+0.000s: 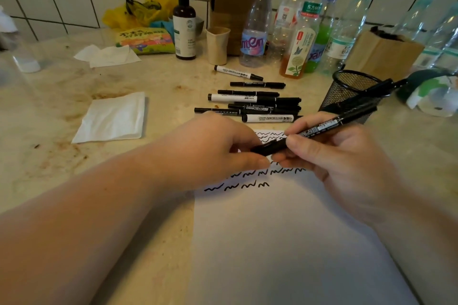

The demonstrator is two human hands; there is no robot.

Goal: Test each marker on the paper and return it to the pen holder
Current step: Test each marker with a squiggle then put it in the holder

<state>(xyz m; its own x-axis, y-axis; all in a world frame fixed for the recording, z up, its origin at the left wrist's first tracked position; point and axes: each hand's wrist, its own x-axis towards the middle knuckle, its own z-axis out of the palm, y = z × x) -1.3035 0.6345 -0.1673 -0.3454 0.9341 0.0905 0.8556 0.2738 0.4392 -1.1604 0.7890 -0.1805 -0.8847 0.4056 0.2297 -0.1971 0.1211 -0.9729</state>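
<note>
Gripping a black marker (314,131) mid-frame, both hands pinch it: right hand (347,161) on the barrel, left hand (218,148) at its lower end, above the scribbled paper (285,242). Mesh pen holder (352,89) sits upper right, loose markers (250,101) above center on the table (153,82).

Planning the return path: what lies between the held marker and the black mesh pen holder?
Head view: bare counter only, between the black marker in the right hand and the black mesh pen holder.
</note>
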